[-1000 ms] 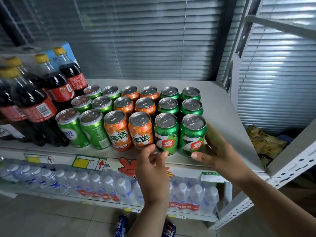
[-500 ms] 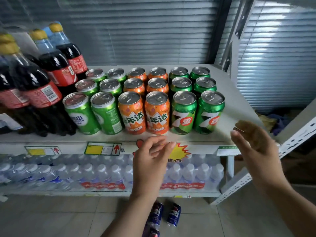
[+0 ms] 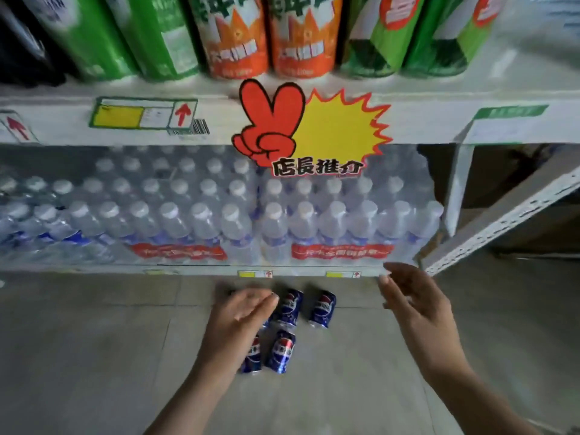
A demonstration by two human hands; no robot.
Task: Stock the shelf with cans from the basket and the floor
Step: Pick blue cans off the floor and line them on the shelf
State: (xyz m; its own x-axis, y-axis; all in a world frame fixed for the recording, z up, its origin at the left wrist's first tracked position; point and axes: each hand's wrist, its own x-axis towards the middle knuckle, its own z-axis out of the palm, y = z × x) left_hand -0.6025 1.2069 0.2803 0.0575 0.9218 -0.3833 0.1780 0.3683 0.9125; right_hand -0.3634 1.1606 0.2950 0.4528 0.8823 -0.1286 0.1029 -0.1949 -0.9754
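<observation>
Several blue cola cans lie on their sides on the grey floor below the shelf: one [image 3: 322, 309] at the right, one [image 3: 288, 307] beside it, one [image 3: 281, 354] nearer me, one [image 3: 252, 356] partly behind my wrist. My left hand [image 3: 241, 321] hovers over them, fingers relaxed, holding nothing. My right hand [image 3: 414, 302] is to the right of the cans, open and empty. Green cans [image 3: 373, 36] and orange cans [image 3: 301, 36] stand in rows on the shelf [image 3: 423, 86] at the top of the view.
A lower shelf holds wrapped packs of water bottles [image 3: 219, 215]. A red-and-yellow promo sign [image 3: 301, 130] hangs from the upper shelf's front edge. A slanted white metal rail [image 3: 502, 221] juts out at the right. No basket is in view.
My view has dropped from the shelf top to the floor. Both hands came away from the shelved cans and moved down toward the blue cans.
</observation>
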